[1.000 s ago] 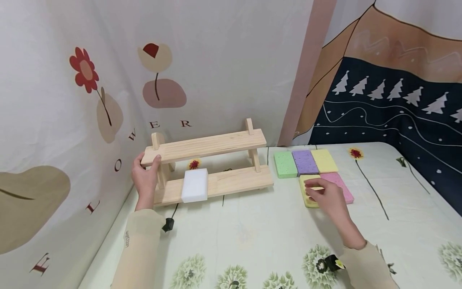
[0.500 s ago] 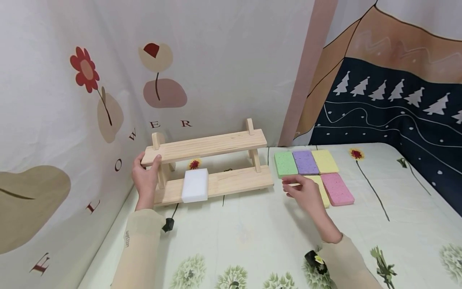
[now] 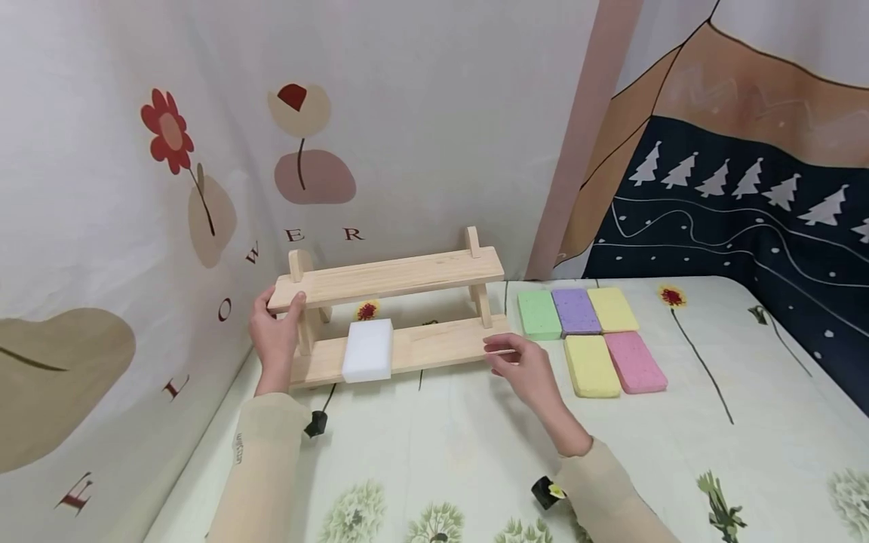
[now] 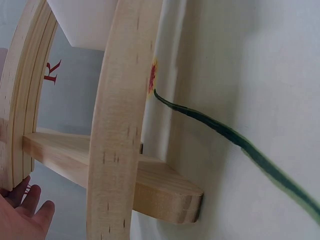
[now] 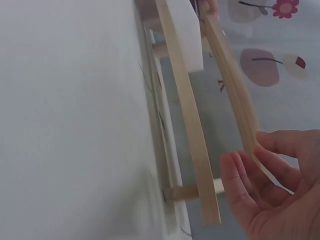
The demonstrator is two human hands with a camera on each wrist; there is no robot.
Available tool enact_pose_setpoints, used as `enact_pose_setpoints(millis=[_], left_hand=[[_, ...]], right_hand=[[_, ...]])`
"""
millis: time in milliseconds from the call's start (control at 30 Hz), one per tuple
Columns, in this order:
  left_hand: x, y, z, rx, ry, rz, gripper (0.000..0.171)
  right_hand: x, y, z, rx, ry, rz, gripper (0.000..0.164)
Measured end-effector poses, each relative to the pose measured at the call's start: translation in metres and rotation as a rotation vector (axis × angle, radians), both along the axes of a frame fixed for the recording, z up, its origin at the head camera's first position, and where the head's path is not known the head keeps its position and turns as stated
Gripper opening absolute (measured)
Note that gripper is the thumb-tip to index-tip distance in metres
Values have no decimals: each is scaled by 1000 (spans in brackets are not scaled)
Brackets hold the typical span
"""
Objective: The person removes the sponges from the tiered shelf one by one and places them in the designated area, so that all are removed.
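Note:
A small two-tier wooden shelf rack (image 3: 400,275) stands on the cloth-covered table. My left hand (image 3: 277,332) grips the left end of its upper board, thumb over the front edge. On the lower board rests a white sponge block (image 3: 367,350), left of the middle. My right hand (image 3: 523,366) is at the lower board's right end, fingers bent and spread, with nothing held. In the right wrist view the fingers (image 5: 237,182) overlap the rack's boards. The left wrist view shows the left hand's fingertips (image 4: 31,200) at the end of the upper board.
Right of the rack lie several sponges: green (image 3: 539,314), purple (image 3: 576,311) and yellow (image 3: 612,309) in a back row, another yellow (image 3: 591,366) and a pink (image 3: 635,363) in front. A printed curtain (image 3: 421,113) hangs close behind the rack.
My right hand has moved left from over the front yellow sponge to the rack's right end, uncovering the sponges. My left hand keeps its grip, and the view has tilted slightly.

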State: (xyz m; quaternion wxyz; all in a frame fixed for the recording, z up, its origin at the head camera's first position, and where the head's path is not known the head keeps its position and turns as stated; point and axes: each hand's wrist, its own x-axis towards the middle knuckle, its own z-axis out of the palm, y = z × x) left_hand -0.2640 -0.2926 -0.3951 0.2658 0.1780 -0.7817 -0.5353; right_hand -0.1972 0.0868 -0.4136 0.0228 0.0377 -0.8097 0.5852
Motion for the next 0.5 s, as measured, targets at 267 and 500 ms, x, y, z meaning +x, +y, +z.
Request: enact_pose_setpoints(millis=[267,500], left_hand=[[0,0,1,7,-5,0,71],[0,1,0,0,-5,2,70]], right_hand=[[-1,-40,-3,-82,41,48,29],[1,-73,-8,-99,47,113,30]])
